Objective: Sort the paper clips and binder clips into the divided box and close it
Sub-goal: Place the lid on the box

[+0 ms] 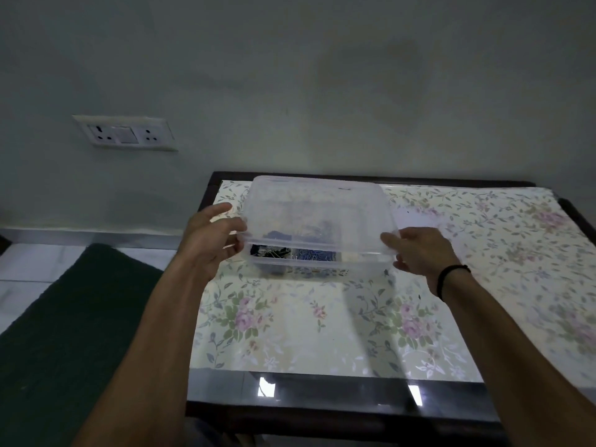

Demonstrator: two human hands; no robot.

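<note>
A clear plastic lid [317,208] hangs tilted over the divided box [322,267], its near edge raised above the box's front rim. My left hand [211,238] grips the lid's left edge and my right hand [417,250] grips its right edge. Through the gap I see black binder clips [269,251] in the left compartment and blue paper clips [314,254] in the one beside it. The box's back part is hidden behind the lid.
The box stands on a floral cloth [322,330] over a dark glossy table [338,391] against a wall. A socket panel [125,133] is on the wall at left. A dark green mat [64,317] lies on the floor left of the table.
</note>
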